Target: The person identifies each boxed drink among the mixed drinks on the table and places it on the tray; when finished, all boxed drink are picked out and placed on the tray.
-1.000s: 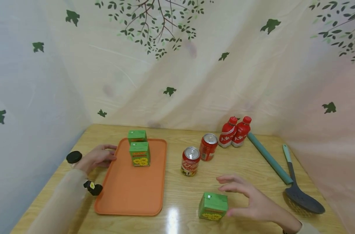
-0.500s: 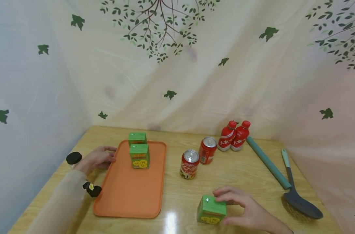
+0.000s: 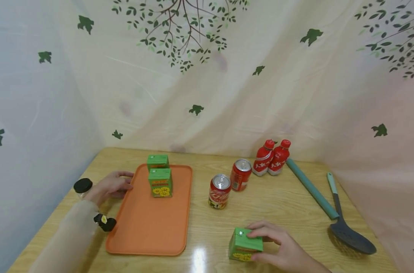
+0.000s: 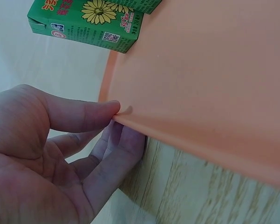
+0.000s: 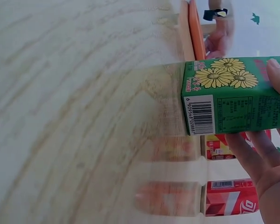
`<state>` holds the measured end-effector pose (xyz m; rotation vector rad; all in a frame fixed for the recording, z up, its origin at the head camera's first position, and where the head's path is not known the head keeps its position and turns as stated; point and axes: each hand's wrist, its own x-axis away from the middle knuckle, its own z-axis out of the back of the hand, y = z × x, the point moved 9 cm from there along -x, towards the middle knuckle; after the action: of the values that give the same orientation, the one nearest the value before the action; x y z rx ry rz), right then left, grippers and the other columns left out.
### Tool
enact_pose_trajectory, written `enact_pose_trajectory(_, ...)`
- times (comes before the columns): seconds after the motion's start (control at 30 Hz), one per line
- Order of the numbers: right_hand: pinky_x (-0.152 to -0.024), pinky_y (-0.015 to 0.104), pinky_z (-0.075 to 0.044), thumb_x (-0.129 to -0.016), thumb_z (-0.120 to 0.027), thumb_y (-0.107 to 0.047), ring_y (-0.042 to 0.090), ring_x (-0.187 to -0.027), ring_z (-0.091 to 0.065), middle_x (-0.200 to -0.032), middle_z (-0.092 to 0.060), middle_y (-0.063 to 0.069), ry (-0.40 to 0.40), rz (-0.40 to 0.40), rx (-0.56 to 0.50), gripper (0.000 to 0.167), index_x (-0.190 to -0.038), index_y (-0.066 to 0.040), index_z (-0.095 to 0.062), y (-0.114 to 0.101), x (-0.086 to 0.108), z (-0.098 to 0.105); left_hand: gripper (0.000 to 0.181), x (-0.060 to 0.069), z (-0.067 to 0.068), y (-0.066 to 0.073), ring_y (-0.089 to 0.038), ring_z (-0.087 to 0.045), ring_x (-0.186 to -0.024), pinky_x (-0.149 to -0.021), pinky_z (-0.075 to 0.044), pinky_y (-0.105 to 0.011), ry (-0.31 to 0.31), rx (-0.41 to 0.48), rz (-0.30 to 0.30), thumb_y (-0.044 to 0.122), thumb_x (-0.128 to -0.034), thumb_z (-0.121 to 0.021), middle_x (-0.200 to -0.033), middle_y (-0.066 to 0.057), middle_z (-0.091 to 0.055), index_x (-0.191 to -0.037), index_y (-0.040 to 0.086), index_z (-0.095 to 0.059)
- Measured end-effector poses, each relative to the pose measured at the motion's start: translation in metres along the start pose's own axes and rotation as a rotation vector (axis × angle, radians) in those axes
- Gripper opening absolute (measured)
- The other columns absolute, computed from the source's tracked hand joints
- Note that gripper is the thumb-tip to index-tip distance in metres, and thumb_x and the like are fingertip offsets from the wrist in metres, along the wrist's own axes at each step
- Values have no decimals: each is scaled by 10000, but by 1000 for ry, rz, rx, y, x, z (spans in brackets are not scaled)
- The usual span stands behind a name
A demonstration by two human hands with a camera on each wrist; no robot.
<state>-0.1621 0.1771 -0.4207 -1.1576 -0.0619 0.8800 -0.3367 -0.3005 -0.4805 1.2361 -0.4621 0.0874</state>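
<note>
My left hand (image 3: pixel 109 187) pinches the left rim of an orange tray (image 3: pixel 152 227); in the left wrist view the thumb lies on top of the rim and the fingers are under it. Two green drink cartons with yellow flowers, a front carton (image 3: pixel 160 184) and a rear carton (image 3: pixel 158 160), stand one behind the other at the tray's far end. Toward the table's front, my right hand (image 3: pixel 278 246) grips another green drink carton (image 5: pixel 233 98), thumb on its flowered face and fingers on the opposite side. That carton stands upright on the table.
Two red cans, a nearer can (image 3: pixel 219 193) and a farther can (image 3: pixel 241 175), stand right of the tray. Behind them are two red bottles (image 3: pixel 271 159). A teal rod (image 3: pixel 312 189) and a black slotted turner (image 3: pixel 350 235) lie at right. A black-lidded jar (image 3: pixel 82 185) stands by my left wrist.
My right hand has moved left onto the near drink carton and its fingers have closed on it. My left hand stays at the tray's rim.
</note>
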Motion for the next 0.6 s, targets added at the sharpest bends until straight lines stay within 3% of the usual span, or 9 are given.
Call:
enact_pose_trajectory(0.1,-779,358,-584,-850,-798,5,177,-1126,-634,-1302,-625,85,22,-36,0,478,-1284,-135,-655,3,0,1,641,1,-2,3,-242,-712,-933,-761,-589,-400,6,-33,-17,-20,-956,-601,-1332,-306,-594,-1500,-142,-286)
enact_pose_trajectory(0.27,-758,373,-593,-857,-787,20,175,-1094,-652,-1262,-650,85,47,-48,-22,448,-1268,-125,-682,5,1,1,631,2,-3,2,-271,-712,-954,-774,-588,-410,17,-26,9,-26,-974,-586,-1387,-323,-542,-1518,-117,-281)
enact_pose_trajectory(0.6,-739,384,-599,-841,-758,115,194,-1098,-656,-1248,-646,118,61,11,-94,475,-1266,-86,-685,5,1,0,716,-8,3,-11,-263,-710,-973,-817,-581,-420,7,59,43,-11,-905,-653,-1366,-277,-580,-1525,-80,-302)
